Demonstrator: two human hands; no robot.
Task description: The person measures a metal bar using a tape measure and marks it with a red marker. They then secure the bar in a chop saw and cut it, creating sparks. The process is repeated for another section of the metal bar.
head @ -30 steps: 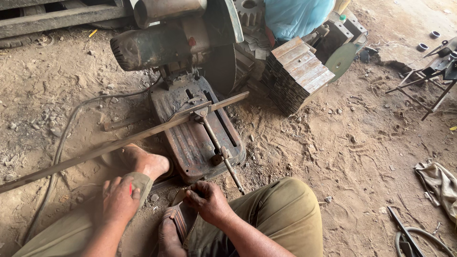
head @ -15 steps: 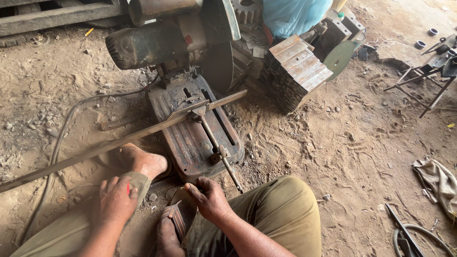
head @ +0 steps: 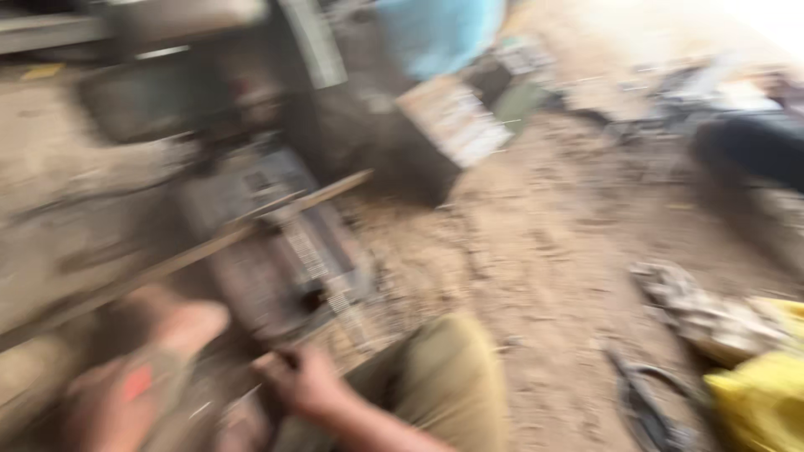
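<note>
View motion-blurred | left hand (head: pixel 113 410) low at floor's near-left edge, grip unclear | long metal bar (head: pixel 209 244) slants across cut-off saw base (head: pixel 276 251), just above both hands | right hand (head: pixel 306 385) curled beside base's near edge, contents unclear | bare dirt floor (head: pixel 536 251) open rightward | yellow cloth (head: pixel 758 393) near-right corner

Single head-worn view, looking steeply down and forward from a seated person's eye level; heavy motion blur smears everything. Close range: own knee (head: pixel 452 368) and right hand (head: pixel 306 385) at bottom edge, chop saw (head: pixel 276 226) just ahead at left. Dirt floor (head: pixel 536 243) fills centre and right, receding toward bright upper right corner.
</note>
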